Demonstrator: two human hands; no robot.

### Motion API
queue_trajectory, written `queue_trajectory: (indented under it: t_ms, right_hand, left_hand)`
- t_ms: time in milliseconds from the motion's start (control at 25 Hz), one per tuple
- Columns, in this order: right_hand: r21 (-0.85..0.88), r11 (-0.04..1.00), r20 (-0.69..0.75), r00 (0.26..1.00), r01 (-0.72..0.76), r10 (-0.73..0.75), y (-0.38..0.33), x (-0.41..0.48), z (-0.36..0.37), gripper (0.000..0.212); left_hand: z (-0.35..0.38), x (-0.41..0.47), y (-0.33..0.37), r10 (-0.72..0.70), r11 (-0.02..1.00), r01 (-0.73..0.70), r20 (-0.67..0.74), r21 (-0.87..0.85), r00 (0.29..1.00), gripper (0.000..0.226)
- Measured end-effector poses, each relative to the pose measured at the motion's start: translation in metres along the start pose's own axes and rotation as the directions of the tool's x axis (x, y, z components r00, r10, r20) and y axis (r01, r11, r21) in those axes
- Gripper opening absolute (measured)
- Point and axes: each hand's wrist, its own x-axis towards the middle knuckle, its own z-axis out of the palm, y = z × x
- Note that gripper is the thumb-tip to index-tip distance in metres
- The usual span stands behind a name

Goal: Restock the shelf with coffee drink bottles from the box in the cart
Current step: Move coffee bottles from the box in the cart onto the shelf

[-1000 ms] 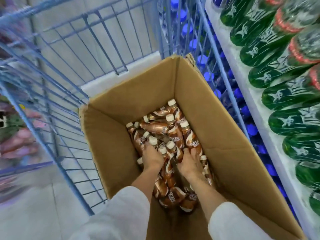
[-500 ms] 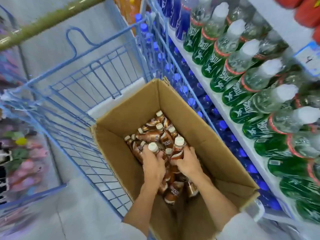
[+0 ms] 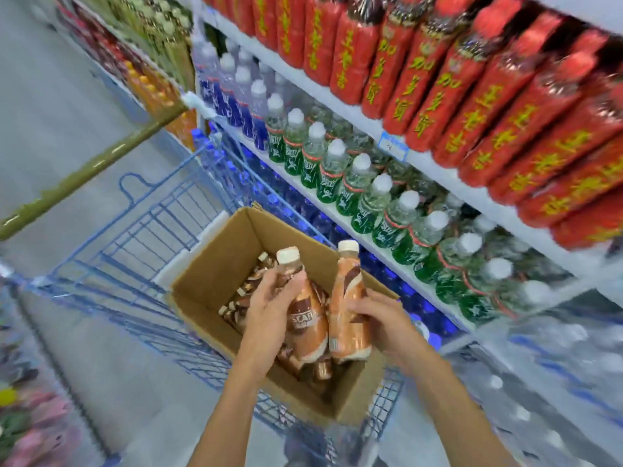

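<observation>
now up out of the box (image 3: 209, 284), gripping a darker coffee drink bottle (image 3: 308, 318) round its middle with the left hand (image 3: 269, 311), with fingers curled over the label, and clamping a paler bottle (image 3: 347, 308) at its lower half with the right hand (image 3: 381, 318). holding both upright, caps up, side by side and touching or nearly so, above the box toward its right-hand corner.

half a second back, still down among the loose bottles (image 3: 242, 298) on the box floor with both hands; a second back, deeper yet, only reaching. so: done with the pick, and raised above the box rim. looking up too, onto the shelf (image 3: 438, 170) rather than down into the cart (image 3: 145, 227).

leaves plenty of bottles lying on their sides along the left wall of the box. means, by judgement, moving into the carry-and-place step, with the restock far from finished.

cannot make out a coffee slot yet: only green-labelled water bottles (image 3: 340, 183) along the shelf edge beside the cart, and red bottles (image 3: 472, 96) on the tier above. calls for finding the right facing first, then setting each bottle upright behind the shelf edge without knocking its neighbours. worth minding the smooth sleeves, likely slippery in a one-handed hold.
</observation>
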Motion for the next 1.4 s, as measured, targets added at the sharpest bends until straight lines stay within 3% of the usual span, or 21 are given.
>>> queue_trajectory:
  t_ms: [80,200,400,520,600,760,1000,1160,1280,1400]
  right_hand:
    - [0.173,0.985,-0.036,0.999,0.013,-0.007,-0.001,-0.033,-0.012,0.041]
    - [0.319,0.947,-0.159,0.987,0.028,0.024,-0.002,-0.084,-0.041,0.047]
    - [0.391,0.885,-0.348,0.931,0.252,-0.111,-0.003,-0.167,-0.115,0.014]
    - [0.419,0.833,-0.447,0.881,0.361,-0.157,0.004,-0.219,-0.169,0.031]
    - [0.446,0.787,-0.504,0.846,0.427,-0.173,0.014,-0.262,-0.21,0.033]
    - [0.419,0.762,-0.56,0.801,0.495,-0.212,0.047,-0.353,-0.287,0.044]
    - [0.265,0.694,-0.701,0.628,0.669,-0.338,0.083,-0.481,-0.377,0.041]
    - [0.203,0.632,-0.797,0.501,0.748,-0.337,0.1,-0.539,-0.417,0.04]
    - [0.168,0.607,-0.835,0.439,0.777,-0.33,0.102,-0.568,-0.443,0.047]
    - [0.142,0.597,-0.858,0.399,0.789,-0.323,0.097,-0.585,-0.475,0.053]
  left_hand:
    - [0.033,-0.013,0.009,-0.05,0.994,0.054,0.048,-0.094,0.998,0.029]
    - [0.09,-0.032,0.015,-0.072,0.989,0.094,0.175,-0.118,0.982,0.011]
    - [0.204,-0.081,0.01,-0.167,0.978,0.201,0.355,-0.062,0.92,0.03]
    - [0.269,-0.121,-0.001,-0.207,0.972,0.235,0.417,-0.018,0.885,0.019]
    - [0.312,-0.154,-0.011,-0.248,0.961,0.276,0.503,0.019,0.828,0.025]
    - [0.391,-0.228,-0.033,-0.262,0.962,0.248,0.67,0.118,0.695,0.033]
    - [0.508,-0.339,-0.068,-0.223,0.975,0.134,0.781,0.178,0.583,0.032]
    - [0.568,-0.389,-0.085,-0.223,0.974,0.078,0.827,0.214,0.516,0.041]
    - [0.604,-0.409,-0.093,-0.243,0.967,0.044,0.853,0.252,0.461,0.046]
    - [0.642,-0.418,-0.1,-0.238,0.969,0.045,0.859,0.245,0.454,0.042]
